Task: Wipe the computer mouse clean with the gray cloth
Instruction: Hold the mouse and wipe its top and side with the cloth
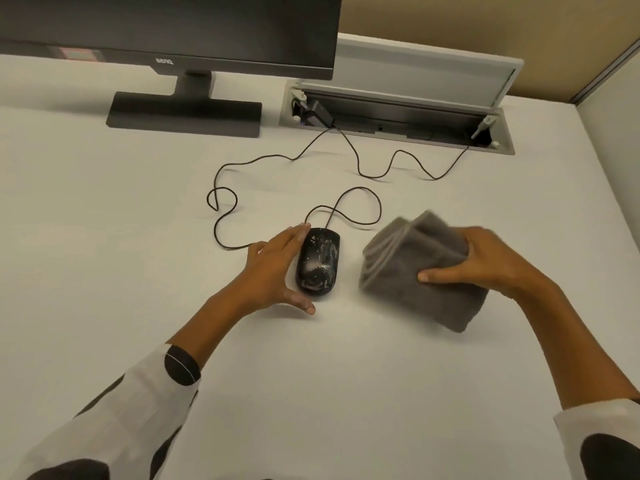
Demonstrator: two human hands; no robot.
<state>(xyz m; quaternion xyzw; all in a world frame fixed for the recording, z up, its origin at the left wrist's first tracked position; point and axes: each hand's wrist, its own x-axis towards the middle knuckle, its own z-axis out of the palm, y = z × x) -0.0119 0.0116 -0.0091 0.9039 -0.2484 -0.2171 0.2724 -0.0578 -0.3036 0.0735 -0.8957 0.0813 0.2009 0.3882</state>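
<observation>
My left-hand fingers (294, 237) lie straight along the mouse (318, 262), steadying it on the bench (104, 220); my right hand (485, 261) grips the folded gray cloth (408, 271) just beside it, ready to wipe the white smears. Its cord (277, 157) trails toward the monitor (173, 26).

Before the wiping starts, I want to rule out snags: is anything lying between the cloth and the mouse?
Nothing visible does. The right hand grips the folded cloth just right of the mouse, with only bare desk between them. The left hand rests on the mouse's far side, and the cable loops away behind.
</observation>
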